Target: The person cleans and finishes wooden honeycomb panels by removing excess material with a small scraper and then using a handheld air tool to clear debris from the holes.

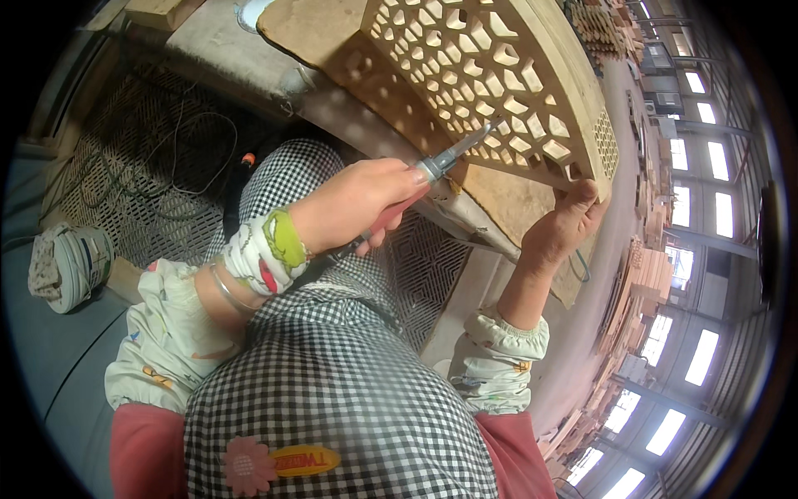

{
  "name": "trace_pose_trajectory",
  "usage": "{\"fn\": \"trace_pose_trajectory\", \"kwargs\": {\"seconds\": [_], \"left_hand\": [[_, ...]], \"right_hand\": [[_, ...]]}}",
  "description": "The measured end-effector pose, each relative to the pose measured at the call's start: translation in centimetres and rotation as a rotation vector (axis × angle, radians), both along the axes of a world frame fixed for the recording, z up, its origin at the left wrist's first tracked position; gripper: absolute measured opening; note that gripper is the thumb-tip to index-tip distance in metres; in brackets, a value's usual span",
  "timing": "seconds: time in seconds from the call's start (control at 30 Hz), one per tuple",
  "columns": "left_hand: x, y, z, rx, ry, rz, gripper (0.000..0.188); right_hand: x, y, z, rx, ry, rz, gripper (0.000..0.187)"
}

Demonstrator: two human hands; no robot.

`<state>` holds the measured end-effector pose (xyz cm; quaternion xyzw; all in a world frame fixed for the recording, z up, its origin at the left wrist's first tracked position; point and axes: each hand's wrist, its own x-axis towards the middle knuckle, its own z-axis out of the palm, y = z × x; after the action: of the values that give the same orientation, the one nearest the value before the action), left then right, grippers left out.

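Observation:
My left hand [362, 204] is wrapped round a power carving tool [397, 213] with a red body, a grey metal collar and a dark cable end at its rear. Its slim metal tip lies against or just before the lower part of a wooden lattice panel [499, 56], pierced with many angular holes. I cannot tell if the tip is inside a hole. At the panel's lower right corner my right hand [569, 220] grips the edge, thumb on the near side. The panel stands tilted on a brown board [320, 35], and light through its holes falls there.
Under the board is a worn bench [241, 41]. A white roll-like bundle [73, 264] lies at left, near loose cables [179, 137] on a patterned mat [133, 208]. Stacked timber [638, 274] stands along the workshop at right. A wood block [162, 10] sits at the top left.

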<state>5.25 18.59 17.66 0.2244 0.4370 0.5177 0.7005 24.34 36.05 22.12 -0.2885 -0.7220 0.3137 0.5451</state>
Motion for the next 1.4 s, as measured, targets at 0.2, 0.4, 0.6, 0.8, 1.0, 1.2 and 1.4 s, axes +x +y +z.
{"fn": "trace_pose_trajectory", "kwargs": {"seconds": [0.2, 0.4, 0.6, 0.8, 1.0, 1.2, 1.4], "left_hand": [[0.2, 0.3, -1.0, 0.015, -0.03, -0.018, 0.036], [0.4, 0.7, -1.2, 0.013, -0.096, -0.07, 0.038], [0.0, 0.7, -0.9, 0.003, -0.139, -0.06, 0.043], [0.0, 0.7, -1.7, 0.016, -0.151, -0.059, 0.044], [0.1, 0.6, -1.6, 0.017, -0.165, -0.068, 0.043], [0.3, 0.5, -1.6, -0.005, -0.172, -0.072, 0.044], [0.2, 0.1, -2.0, 0.044, -0.199, -0.056, 0.042]], "right_hand": [[0.8, 0.5, 0.1, -0.004, -0.061, -0.02, 0.036], [0.5, 0.4, 0.1, -0.027, -0.041, -0.046, 0.036], [0.9, 0.7, 0.1, 0.021, -0.1, -0.053, 0.039], [0.6, 0.7, 0.0, 0.01, -0.076, -0.04, 0.041], [1.0, 0.7, 0.1, -0.011, -0.082, -0.038, 0.042], [0.5, 0.3, 0.1, -0.022, -0.037, -0.044, 0.04], [0.9, 0.1, 0.2, -0.014, -0.055, -0.034, 0.041]]}}
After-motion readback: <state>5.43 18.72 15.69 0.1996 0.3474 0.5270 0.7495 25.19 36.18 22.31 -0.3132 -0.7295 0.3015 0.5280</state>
